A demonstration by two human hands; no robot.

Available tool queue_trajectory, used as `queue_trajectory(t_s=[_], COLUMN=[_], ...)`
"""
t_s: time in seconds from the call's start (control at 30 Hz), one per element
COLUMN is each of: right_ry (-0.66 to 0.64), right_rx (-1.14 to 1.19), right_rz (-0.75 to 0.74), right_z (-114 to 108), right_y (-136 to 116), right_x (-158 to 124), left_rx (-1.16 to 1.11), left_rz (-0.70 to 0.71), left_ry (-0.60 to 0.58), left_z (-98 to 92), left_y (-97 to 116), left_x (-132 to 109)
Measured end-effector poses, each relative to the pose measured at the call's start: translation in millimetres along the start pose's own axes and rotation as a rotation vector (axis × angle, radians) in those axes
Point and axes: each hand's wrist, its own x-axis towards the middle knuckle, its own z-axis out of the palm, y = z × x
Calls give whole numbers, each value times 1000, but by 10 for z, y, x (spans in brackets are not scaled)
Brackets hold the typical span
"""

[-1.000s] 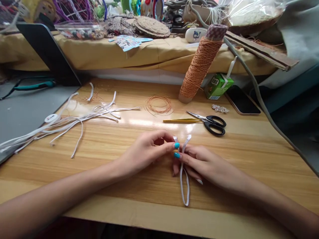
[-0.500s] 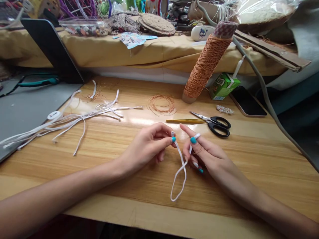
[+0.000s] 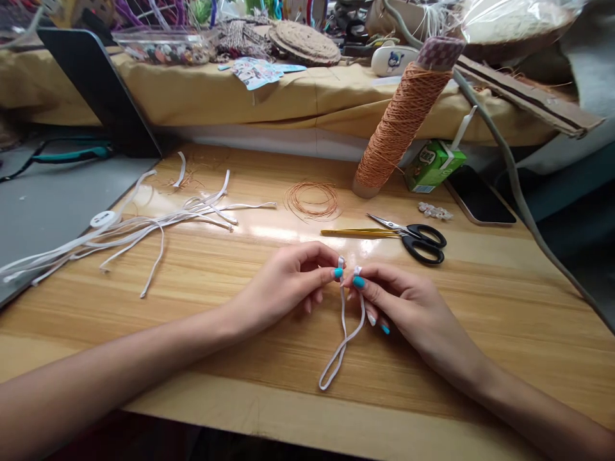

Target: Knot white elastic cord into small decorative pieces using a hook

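Note:
A white cord (image 3: 343, 352) hangs in a twisted loop below my two hands, crossing itself partway down. Thumb and index finger of my left hand (image 3: 307, 276) pinch one end, whose tip sticks up above the nail. The other end is gripped between the thumb and index finger of my right hand (image 3: 398, 291), with a bit of white showing over the thumbnail. Only a small gap separates the two fingertips. Just beyond them lie gold tweezers (image 3: 358, 233) and black-handled scissors (image 3: 423, 242), which touch or overlap.
More white cords (image 3: 158, 224) lie at left by a grey mat (image 3: 43, 211). Farther back are a coil of orange thread (image 3: 312, 200), an orange thread spool (image 3: 403, 125), a green drink carton (image 3: 432, 166), a phone (image 3: 480, 195) and a propped tablet (image 3: 96, 89).
My right hand has moved left, bringing its cord end close to the one in my left hand. The right index finger has bent in, and the hanging loop has narrowed and swung left.

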Motion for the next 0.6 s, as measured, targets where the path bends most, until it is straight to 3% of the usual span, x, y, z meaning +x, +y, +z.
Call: queue_trajectory(t_s=[0.17, 0.43, 0.6], right_ry=[-76, -60, -68], right_rx=[-30, -119, -117], right_rz=[18, 52, 45], right_z=[-6, -5, -8], right_y=[-28, -44, -30], right_x=[-8, -29, -18], left_rx=[33, 157, 77], left_rz=[43, 174, 99], left_ry=[-57, -89, -121], left_z=[0, 7, 13], left_y=[-36, -14, 16], left_x=[-29, -42, -43])
